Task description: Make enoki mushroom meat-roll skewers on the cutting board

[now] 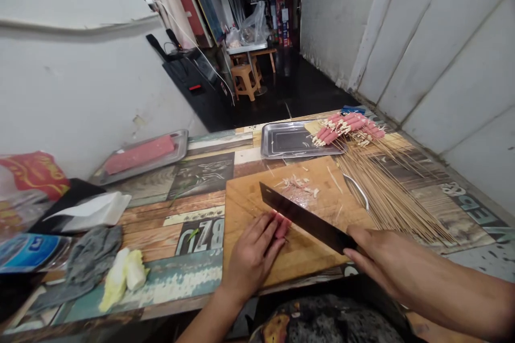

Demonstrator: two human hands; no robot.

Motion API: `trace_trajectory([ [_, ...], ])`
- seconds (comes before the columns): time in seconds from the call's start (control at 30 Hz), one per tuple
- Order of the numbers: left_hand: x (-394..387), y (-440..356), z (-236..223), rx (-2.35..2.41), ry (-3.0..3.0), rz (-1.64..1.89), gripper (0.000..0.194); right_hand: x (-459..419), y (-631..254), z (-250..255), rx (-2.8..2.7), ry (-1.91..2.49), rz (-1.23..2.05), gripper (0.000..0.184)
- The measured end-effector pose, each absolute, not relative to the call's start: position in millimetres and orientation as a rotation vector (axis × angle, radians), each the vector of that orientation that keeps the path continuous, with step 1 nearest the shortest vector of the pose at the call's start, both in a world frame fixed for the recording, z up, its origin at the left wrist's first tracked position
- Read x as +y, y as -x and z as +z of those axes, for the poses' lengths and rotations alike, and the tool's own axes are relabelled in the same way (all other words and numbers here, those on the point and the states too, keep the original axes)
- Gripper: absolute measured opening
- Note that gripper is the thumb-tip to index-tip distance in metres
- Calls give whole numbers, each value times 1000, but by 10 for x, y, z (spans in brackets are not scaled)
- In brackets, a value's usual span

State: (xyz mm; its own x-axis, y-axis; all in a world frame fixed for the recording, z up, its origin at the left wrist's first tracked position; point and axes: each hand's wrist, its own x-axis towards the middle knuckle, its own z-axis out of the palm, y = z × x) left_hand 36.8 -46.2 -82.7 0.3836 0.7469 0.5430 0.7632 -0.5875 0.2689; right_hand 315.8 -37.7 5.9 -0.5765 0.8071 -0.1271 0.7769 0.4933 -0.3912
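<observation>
The short pink roll of what looks like sliced meat [282,228] sits at the lower middle of the frame, on a rectangular tan wooden cutting board [243,198]. The left hand [254,249] is nearer: its thumb and bent fingers pinch the roll from the lower left. The fingers cover much of it, so I can't make out its full long axis. The right hand [376,254], at lower right, is wrapped round the handle of a long dark-bladed knife [306,218]. The blade slants from upper left to lower right, just beyond the roll; whether its edge touches, I can't tell.

Above the blade lie thin pale scraps [300,187]. Further up stands a shallow rectangular metal tray [281,136], with pink rolls on skewers [350,126] piled at its right end, above a fan of thin bamboo sticks [392,193]. At left are a flat pink slab [140,154], pale yellow-green cabbage pieces [124,276] and a crumpled grey cloth [93,257].
</observation>
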Motion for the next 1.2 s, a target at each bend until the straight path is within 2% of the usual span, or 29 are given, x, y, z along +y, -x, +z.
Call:
trace_trajectory([
  [0.47, -475, -369, -839, -1414, 2566, -1038, 39, -273, -3212, 172, -2716, 1366, 599, 15],
  [0.9, -472, -365, -865, -1418, 2571, -1024, 41, -235, -3151, 240, -2747, 1430, 846, 17],
  [1.2, -465, -386, -850, -1410, 2571, -1090, 42, 62, -2795, 288, -2862, 1395, 731, 23],
])
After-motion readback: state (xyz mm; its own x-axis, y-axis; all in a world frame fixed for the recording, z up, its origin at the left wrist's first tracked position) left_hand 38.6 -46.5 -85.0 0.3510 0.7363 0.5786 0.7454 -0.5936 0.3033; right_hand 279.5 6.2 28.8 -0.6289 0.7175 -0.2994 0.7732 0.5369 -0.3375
